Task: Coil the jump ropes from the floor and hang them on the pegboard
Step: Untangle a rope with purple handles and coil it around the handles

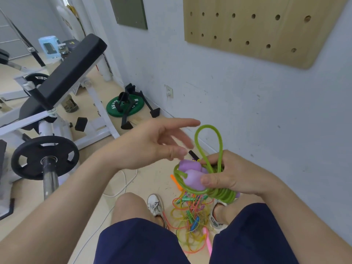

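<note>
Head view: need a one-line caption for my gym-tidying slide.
Right hand grips a coiled green jump rope with purple handles, left hand open beside it, tangled ropes on the floor, pegboard above.

The pegboard, upper right, is cut by the top and right edges of the frame. The olive panel at top centre loses its upper part to the top edge. On the left hand the fingertips are smeared by motion blur. The right hand covers part of the coiled green jump rope and the ends of its purple handles. At lower centre, the tangle of ropes on the floor is partly hidden behind the dark shorts; single ropes cannot be told apart. Black straps partly cover the lettering on the green weight plate.
</note>
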`<state>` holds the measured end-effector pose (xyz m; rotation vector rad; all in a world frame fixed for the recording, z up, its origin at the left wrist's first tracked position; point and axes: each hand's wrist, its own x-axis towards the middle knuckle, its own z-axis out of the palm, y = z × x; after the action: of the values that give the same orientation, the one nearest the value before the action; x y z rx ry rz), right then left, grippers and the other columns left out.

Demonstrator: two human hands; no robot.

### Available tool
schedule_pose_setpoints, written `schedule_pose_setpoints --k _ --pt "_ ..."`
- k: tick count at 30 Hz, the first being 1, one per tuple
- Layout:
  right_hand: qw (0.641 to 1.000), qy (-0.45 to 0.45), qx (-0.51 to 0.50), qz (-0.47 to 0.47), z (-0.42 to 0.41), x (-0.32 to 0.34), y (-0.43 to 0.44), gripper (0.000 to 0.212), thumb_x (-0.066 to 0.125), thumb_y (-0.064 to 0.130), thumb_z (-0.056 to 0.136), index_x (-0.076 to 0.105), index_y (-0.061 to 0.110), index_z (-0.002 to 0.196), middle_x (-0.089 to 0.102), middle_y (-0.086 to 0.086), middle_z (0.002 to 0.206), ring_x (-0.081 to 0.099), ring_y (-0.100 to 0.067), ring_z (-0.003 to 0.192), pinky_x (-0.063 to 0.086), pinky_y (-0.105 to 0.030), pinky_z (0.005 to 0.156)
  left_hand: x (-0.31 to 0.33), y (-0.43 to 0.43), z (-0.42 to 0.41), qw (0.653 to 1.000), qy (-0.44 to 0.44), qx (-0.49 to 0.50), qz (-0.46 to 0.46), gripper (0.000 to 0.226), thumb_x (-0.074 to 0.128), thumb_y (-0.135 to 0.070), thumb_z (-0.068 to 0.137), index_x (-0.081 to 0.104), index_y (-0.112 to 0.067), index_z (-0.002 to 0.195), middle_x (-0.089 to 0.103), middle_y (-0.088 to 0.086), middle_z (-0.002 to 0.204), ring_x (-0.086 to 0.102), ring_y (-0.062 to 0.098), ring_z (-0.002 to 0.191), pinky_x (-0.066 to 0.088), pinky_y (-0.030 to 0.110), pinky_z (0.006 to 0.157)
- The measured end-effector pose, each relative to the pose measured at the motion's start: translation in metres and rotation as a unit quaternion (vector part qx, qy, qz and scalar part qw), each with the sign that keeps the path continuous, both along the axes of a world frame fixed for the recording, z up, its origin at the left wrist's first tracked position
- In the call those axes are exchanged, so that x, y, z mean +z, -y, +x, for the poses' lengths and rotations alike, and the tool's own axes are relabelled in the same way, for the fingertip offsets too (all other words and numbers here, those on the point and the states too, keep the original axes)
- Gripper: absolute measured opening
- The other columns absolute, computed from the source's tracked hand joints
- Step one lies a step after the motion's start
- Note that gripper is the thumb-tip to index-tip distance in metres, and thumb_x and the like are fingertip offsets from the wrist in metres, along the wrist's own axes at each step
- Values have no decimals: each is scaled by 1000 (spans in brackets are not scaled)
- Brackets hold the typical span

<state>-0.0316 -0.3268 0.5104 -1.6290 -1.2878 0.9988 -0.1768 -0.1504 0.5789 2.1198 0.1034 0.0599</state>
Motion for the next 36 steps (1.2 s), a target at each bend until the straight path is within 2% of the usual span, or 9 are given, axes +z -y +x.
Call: schedule_pose_setpoints --k 5,8,11,14,18,24,27,31,36 --pt "997 1 55 -53 1 10 5 49 72 38 81 66 -7 99 49 13 57 47 1 45 34 -8 43 -12 -6 20 991 -77 -88 -64 90 80 -41 69 33 -33 146 49 -12 142 61 22 111 50 47 96" --pt "995 19 76 -58 -6 20 3 58 69 56 76 69 5 101 61 10 67 58 -3 58 46 -17 54 -21 3 33 975 -66 -137 -161 72 80 -46 68 58 -18 130 65 1 124 54 22 78 43 40 71" --pt "994 22 95 -39 -6 16 2 97 58 81 70 61 -9 106 60 -32 96 60 -40 84 50 -48 77 -33 8 39 945 -13 -125 -303 51 85 -37 65 70 -12 106 69 6 99 53 12 65 43 20 58" --pt "997 -30 67 -24 -3 17 3 109 57 84 66 56 -18 104 58 -25 76 56 -20 64 46 -27 58 -43 16 40 941 56 -21 -333 36 91 -31 56 68 -11 76 63 9 70 53 11 54 45 17 52" --pt "999 21 -5 -33 0 12 2 79 53 77 78 65 2 102 63 -30 92 60 -32 69 52 -47 65 -43 26 37 958 116 168 -201 34 85 -7 61 52 -10 68 55 7 54 48 14 44 41 21 46" --pt "987 144 -72 26 -5 6 2 22 43 52 97 56 55 114 64 -2 77 56 -14 68 47 -40 71 -34 22 32 980 79 179 45 13 80 -22 76 69 -19 71 64 1 54 52 9 45 42 22 48" --pt "974 197 -106 38 -5 5 2 23 38 53 98 55 54 113 66 1 78 59 -17 70 50 -44 71 -34 19 30 972 82 186 114 3 77 -27 80 76 -27 83 69 -9 70 54 0 53 45 20 57" --pt "974 203 -95 27 -2 3 4 33 30 60 90 53 55 114 71 0 97 65 -22 90 51 -49 83 -31 13 23 974 50 96 200 38 77 -28 79 69 -29 116 59 -13 90 53 3 69 44 16 67" --pt "974 192 -108 44 1 4 4 23 37 46 99 50 61 109 69 -2 83 61 -18 74 50 -38 72 -24 16 22 867 100 21 487 22 57 -31 90 70 -17 99 56 0 74 57 25 65 44 33 55"
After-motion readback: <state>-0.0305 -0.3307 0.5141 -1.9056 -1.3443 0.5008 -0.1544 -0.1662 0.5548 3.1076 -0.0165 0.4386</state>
